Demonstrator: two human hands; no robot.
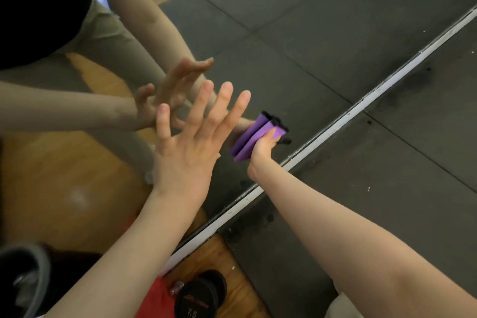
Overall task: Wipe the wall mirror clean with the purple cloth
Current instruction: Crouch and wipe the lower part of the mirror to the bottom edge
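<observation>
Low on the glass, just above the white bottom frame strip (335,131), the right hand (263,148) holds the folded purple microfibre cloth (254,137). Fingers and thumb are curled round it, so that grip is closed on the cloth. Cloth sits bunched in folds, its far side against the large wall mirror (309,33), black edging poking out past the fingers. Probably folded to give a thick pad and a firm hold for scrubbing the lowest band.

Left of that grip, the left hand (191,147) is spread flat, fingers straight, holding nothing. Fingertips look to be at or near the glass; contact cannot be confirmed. Likely a brace while the person leans in low.

Below the grip: dark rubber floor mats (387,201), scuffed and specked with white debris along the frame. Near the left forearm: wood floor (227,248), a black round dumbbell marked 7.5 (200,294), and something red (152,299), unclear what. Mirror reflects both arms, mats and wood floor.
</observation>
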